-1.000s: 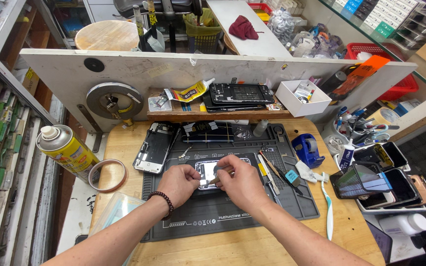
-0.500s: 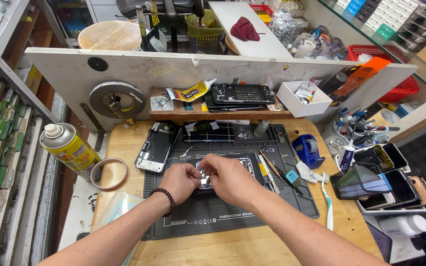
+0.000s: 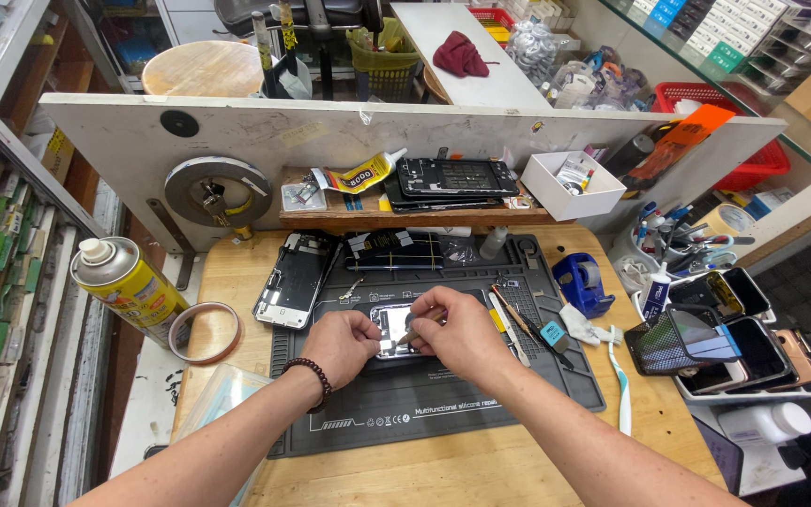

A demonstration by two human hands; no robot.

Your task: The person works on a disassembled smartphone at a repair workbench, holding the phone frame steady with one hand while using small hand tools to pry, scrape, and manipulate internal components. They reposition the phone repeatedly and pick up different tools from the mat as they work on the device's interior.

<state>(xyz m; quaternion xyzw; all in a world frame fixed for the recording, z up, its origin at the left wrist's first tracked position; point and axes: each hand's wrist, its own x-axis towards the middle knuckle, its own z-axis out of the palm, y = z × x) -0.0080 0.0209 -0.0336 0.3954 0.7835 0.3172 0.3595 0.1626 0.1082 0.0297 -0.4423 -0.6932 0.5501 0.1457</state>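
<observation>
An opened phone body lies on the dark grey silicone work mat in the middle of the wooden bench. My left hand, with a bead bracelet at the wrist, pinches the phone's left edge. My right hand rests over the phone's right side and grips a thin wooden-handled tool whose tip points into the phone. Much of the phone is hidden under both hands.
Another opened phone lies at the mat's upper left, a yellow spray can and tape ring further left. Hand tools, a blue tape dispenser and a tray of phones sit right. A raised shelf crosses behind.
My right hand has shifted slightly and now holds the thin tool against the phone; the left hand stays on the phone's left edge. The view has barely moved.
</observation>
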